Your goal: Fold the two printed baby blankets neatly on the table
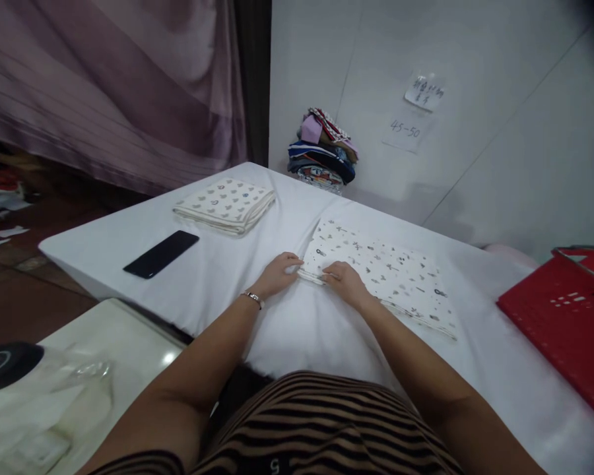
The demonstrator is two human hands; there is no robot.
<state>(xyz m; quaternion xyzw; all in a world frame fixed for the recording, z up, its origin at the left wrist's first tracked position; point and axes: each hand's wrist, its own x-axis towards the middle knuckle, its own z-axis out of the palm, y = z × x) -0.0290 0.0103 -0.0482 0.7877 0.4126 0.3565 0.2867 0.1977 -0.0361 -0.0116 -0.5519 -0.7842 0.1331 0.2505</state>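
Observation:
A white cloth (391, 264) with small grey prints lies folded flat in front of me, longer from left to right. At its near left corner, my left hand (281, 272) has its fingers closed on the edge. My right hand (345, 282) pinches the near edge a little further right, thumb and fingers together on the layers. Beyond my left hand, a second folded cloth (225, 203), cream with a repeated pattern, rests in a neat stack.
A black phone (162, 254) lies on the white-covered table (297, 336) at left. A red basket (564, 316) stands at right. Folded clothes (321, 148) are piled behind the table by the wall. A cream surface (123, 349) sits lower left, below the tabletop.

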